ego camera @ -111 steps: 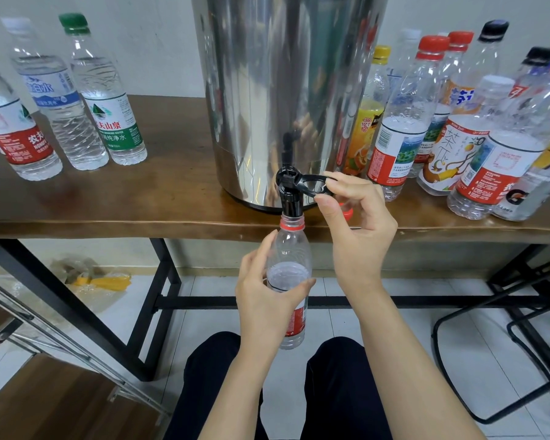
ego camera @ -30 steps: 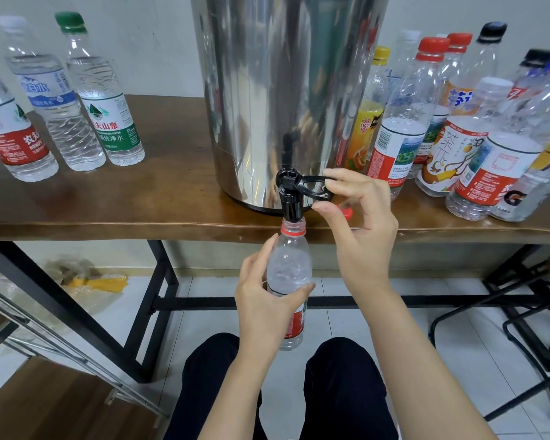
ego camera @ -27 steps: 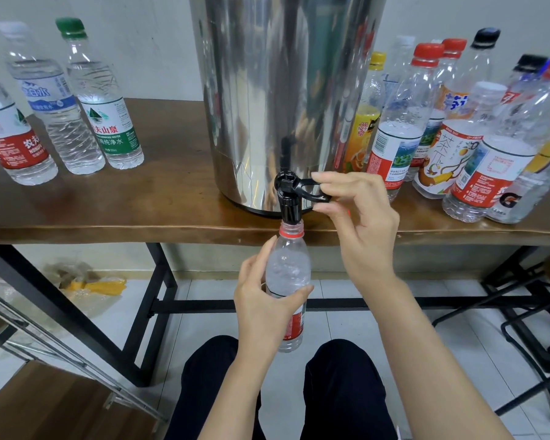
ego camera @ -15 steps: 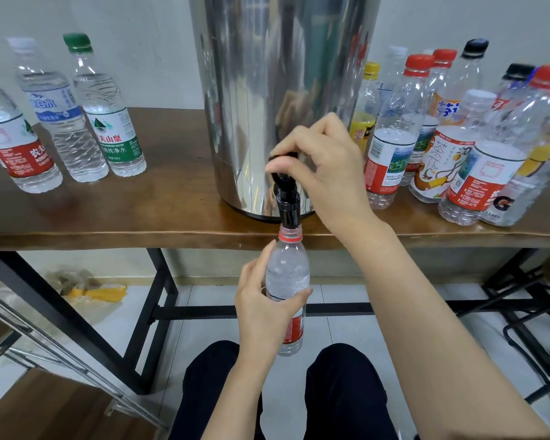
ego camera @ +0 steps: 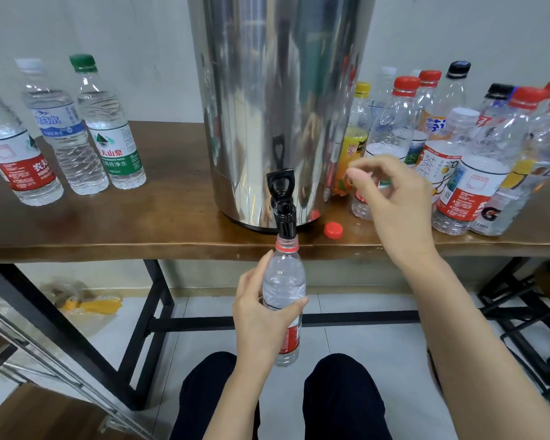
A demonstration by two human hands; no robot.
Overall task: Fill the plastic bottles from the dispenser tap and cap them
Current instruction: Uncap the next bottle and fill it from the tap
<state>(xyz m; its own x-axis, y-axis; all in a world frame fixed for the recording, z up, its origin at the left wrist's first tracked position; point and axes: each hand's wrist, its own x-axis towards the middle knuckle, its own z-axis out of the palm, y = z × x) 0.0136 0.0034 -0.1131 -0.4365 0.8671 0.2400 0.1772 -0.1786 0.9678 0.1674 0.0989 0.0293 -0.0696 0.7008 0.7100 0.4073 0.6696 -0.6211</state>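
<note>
Low at centre, the left hand (ego camera: 261, 315) gripped the filled water bottle (ego camera: 283, 281), mouth at the black tap (ego camera: 285, 217); the right hand (ego camera: 391, 198) hung loosely curled, empty, up-right of the red cap (ego camera: 333, 230). Squeezing that uncapped bottle could slop water

Even daylight — wide-angle edge warping
</note>
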